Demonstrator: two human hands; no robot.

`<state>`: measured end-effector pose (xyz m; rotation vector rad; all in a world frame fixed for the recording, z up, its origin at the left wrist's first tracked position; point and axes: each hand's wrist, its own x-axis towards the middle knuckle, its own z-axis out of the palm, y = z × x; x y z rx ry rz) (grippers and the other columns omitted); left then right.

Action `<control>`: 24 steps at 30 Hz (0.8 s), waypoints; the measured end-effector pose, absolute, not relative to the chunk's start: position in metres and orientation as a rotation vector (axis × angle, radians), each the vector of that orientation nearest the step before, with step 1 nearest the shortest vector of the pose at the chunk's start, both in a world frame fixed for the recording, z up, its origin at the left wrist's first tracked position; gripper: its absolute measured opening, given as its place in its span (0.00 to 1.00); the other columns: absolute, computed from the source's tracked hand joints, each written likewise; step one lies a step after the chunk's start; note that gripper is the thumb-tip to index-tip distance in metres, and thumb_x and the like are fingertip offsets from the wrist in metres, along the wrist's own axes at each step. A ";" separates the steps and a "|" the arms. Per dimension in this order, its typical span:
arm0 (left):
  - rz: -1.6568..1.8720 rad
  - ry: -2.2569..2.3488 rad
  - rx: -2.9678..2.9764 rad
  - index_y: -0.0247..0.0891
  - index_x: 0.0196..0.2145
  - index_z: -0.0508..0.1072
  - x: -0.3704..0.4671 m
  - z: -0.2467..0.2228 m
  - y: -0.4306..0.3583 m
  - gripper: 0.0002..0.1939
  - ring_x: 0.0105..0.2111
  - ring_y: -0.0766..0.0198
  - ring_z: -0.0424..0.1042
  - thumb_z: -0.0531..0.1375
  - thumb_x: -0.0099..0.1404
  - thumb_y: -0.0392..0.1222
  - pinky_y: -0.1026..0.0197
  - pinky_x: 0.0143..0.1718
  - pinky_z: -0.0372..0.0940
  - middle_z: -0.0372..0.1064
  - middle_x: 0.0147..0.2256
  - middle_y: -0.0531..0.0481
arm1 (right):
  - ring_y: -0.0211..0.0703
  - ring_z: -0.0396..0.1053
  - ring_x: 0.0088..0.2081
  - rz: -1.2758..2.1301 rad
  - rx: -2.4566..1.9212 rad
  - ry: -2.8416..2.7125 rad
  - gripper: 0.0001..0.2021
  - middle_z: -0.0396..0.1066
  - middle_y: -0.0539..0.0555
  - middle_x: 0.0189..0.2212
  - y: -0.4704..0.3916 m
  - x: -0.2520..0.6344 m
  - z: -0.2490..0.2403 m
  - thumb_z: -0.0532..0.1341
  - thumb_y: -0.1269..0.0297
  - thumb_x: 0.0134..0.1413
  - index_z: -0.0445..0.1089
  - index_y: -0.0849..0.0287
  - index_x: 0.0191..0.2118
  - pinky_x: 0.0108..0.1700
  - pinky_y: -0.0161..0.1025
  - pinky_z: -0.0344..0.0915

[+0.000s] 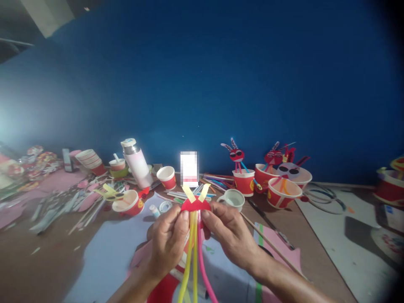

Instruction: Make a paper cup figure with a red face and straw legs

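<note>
Both my hands pinch a small red paper piece (195,205) in front of me, one at each side. My left hand (168,235) has its thumb and fingers pressed on the left edge. On the right edge, my right hand (232,233) grips likewise, thumb on the near face. Two yellow strips (189,194) stick up from its top like a V. Yellow tubes (192,252) and a pink tube (202,261) hang down from it between my hands. Part of the red piece is hidden behind my thumbs.
Along the back stand a white flask (136,164), a paper cup (166,178) and red cups with paper figures (236,155). A clear mug (233,199) sits beyond my right hand. Paper strips (50,210) litter the left. A long stick (274,246) lies at right.
</note>
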<state>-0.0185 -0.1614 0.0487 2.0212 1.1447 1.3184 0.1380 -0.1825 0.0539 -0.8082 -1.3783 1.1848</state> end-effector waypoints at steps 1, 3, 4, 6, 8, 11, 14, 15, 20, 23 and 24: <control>1.326 1.133 2.028 0.40 0.23 0.59 -0.018 0.049 -0.162 0.14 0.19 0.69 0.58 0.50 0.67 0.37 0.68 0.23 0.57 0.56 0.19 0.58 | 0.34 0.57 0.24 1.151 -0.822 -1.390 0.18 0.59 0.47 0.21 -0.183 0.138 0.054 0.53 0.55 0.63 0.62 0.60 0.25 0.28 0.33 0.56; 1.343 1.117 2.027 0.40 0.23 0.58 -0.017 0.050 -0.163 0.14 0.19 0.69 0.57 0.50 0.67 0.36 0.68 0.23 0.57 0.55 0.19 0.58 | 0.34 0.55 0.23 1.101 -0.833 -1.385 0.18 0.58 0.47 0.20 -0.182 0.138 0.055 0.53 0.55 0.63 0.61 0.60 0.24 0.27 0.32 0.55; 1.350 1.117 2.023 0.40 0.22 0.58 -0.016 0.051 -0.163 0.14 0.19 0.69 0.57 0.50 0.67 0.36 0.68 0.22 0.57 0.55 0.18 0.58 | 0.33 0.55 0.23 1.091 -0.831 -1.378 0.18 0.58 0.47 0.20 -0.182 0.138 0.055 0.53 0.56 0.63 0.61 0.60 0.24 0.27 0.32 0.54; 1.349 1.121 2.022 0.40 0.22 0.58 -0.016 0.051 -0.162 0.14 0.19 0.69 0.57 0.50 0.67 0.36 0.68 0.22 0.57 0.55 0.18 0.58 | 0.33 0.55 0.23 1.104 -0.815 -1.364 0.18 0.58 0.47 0.20 -0.182 0.138 0.055 0.53 0.56 0.63 0.61 0.60 0.24 0.27 0.32 0.55; 1.335 1.126 2.022 0.40 0.22 0.58 -0.016 0.051 -0.161 0.14 0.19 0.69 0.56 0.50 0.67 0.36 0.67 0.22 0.56 0.55 0.19 0.58 | 0.34 0.56 0.23 1.130 -0.797 -1.359 0.18 0.59 0.47 0.20 -0.182 0.138 0.056 0.53 0.56 0.63 0.61 0.60 0.24 0.27 0.32 0.56; 1.310 1.117 2.011 0.40 0.23 0.59 -0.016 0.051 -0.160 0.13 0.20 0.68 0.57 0.49 0.67 0.36 0.67 0.23 0.57 0.55 0.19 0.58 | 0.36 0.59 0.25 1.133 -0.796 -1.363 0.20 0.61 0.49 0.20 -0.183 0.139 0.058 0.51 0.55 0.64 0.62 0.60 0.23 0.29 0.33 0.58; 1.307 1.075 2.017 0.40 0.23 0.59 -0.016 0.051 -0.160 0.13 0.19 0.69 0.56 0.49 0.67 0.35 0.68 0.22 0.57 0.55 0.19 0.58 | 0.36 0.59 0.25 1.107 -0.798 -1.352 0.20 0.60 0.49 0.20 -0.183 0.140 0.059 0.50 0.55 0.64 0.61 0.60 0.23 0.30 0.33 0.58; 1.307 1.061 2.023 0.40 0.23 0.59 -0.015 0.051 -0.160 0.13 0.19 0.69 0.56 0.49 0.67 0.35 0.69 0.22 0.57 0.55 0.19 0.58 | 0.35 0.58 0.25 1.097 -0.802 -1.348 0.19 0.60 0.48 0.20 -0.183 0.140 0.059 0.51 0.55 0.64 0.61 0.60 0.23 0.29 0.33 0.58; 1.315 1.035 2.088 0.40 0.22 0.57 -0.013 0.053 -0.162 0.14 0.18 0.70 0.56 0.49 0.66 0.33 0.70 0.21 0.56 0.54 0.18 0.59 | 0.35 0.56 0.24 1.040 -0.869 -1.390 0.17 0.59 0.48 0.21 -0.182 0.139 0.052 0.52 0.58 0.63 0.61 0.59 0.24 0.28 0.33 0.55; 1.324 1.019 2.153 0.40 0.22 0.58 -0.011 0.055 -0.163 0.14 0.17 0.71 0.55 0.49 0.66 0.32 0.70 0.20 0.54 0.53 0.17 0.60 | 0.34 0.54 0.23 0.993 -0.892 -1.382 0.17 0.57 0.47 0.20 -0.182 0.138 0.048 0.52 0.59 0.63 0.60 0.59 0.24 0.26 0.32 0.54; 1.325 1.014 2.159 0.40 0.22 0.58 -0.011 0.055 -0.163 0.14 0.17 0.71 0.55 0.50 0.65 0.32 0.70 0.20 0.54 0.52 0.17 0.60 | 0.34 0.55 0.23 0.993 -0.887 -1.371 0.17 0.58 0.47 0.20 -0.182 0.138 0.048 0.52 0.59 0.63 0.60 0.59 0.24 0.26 0.32 0.54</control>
